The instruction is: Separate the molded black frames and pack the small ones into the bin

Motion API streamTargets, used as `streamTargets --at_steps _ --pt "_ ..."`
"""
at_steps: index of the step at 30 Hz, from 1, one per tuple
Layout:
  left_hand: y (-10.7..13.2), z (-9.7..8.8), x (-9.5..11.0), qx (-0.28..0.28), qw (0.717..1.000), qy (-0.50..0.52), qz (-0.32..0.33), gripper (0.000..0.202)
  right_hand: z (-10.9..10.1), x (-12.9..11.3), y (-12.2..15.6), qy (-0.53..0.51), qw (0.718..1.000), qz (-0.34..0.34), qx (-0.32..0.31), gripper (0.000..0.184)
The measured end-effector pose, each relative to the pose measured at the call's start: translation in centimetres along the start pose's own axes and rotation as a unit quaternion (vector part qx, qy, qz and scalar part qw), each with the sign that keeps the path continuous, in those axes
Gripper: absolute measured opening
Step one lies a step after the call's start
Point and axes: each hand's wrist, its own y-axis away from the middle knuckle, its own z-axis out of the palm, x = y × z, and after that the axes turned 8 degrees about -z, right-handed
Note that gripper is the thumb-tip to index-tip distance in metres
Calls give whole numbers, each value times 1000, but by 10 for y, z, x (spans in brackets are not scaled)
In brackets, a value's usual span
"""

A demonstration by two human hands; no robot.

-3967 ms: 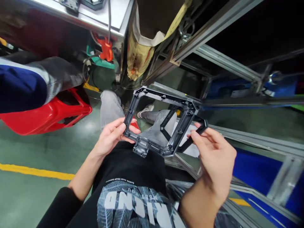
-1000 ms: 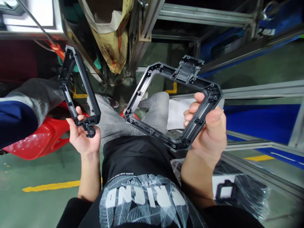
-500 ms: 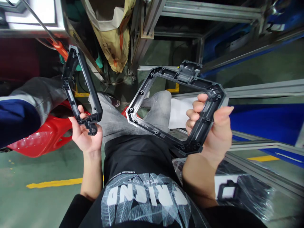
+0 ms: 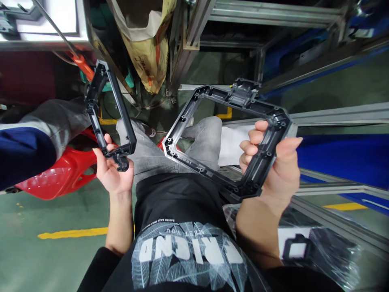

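Note:
My left hand [image 4: 117, 176] is closed at the lower end of a black plastic frame [image 4: 124, 110], which stands tilted above the palm with a small bracket-like part by the fingers. In my right hand [image 4: 284, 168] is a larger-looking black plastic frame [image 4: 257, 164] with cut corners. The thumb presses on one side of it and the fingers wrap round through the opening. Ribs and screw bosses show on its inner face, and a box-shaped part juts from its far edge. The two frames are apart, held above my lap.
At the left, a co-worker's leg [image 4: 60, 119] and blue sleeve [image 4: 26, 150] are close to a red plastic stool [image 4: 57, 172]. Metal rails [image 4: 273, 12] stand ahead and right. A yellow sack [image 4: 148, 56] stands ahead. Another black frame [image 4: 285, 248] lies at lower right near clear plastic wrap [image 4: 331, 251].
The whole scene has shifted slightly to the right in the view. My left hand and its frame sit a little closer to the right-hand frame; both grips are the same.

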Motion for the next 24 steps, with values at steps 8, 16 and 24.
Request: streamTargets --at_steps 8,16,24 --pt "-2 2 -2 7 1000 -8 19 58 3 -3 2 -2 1000 -2 0 60" --pt "-2 9 -4 35 999 -15 33 59 5 -8 12 -26 996 -58 -65 44" --pt "-5 5 -6 38 998 -31 28 53 9 -14 18 -27 990 -112 -83 37"
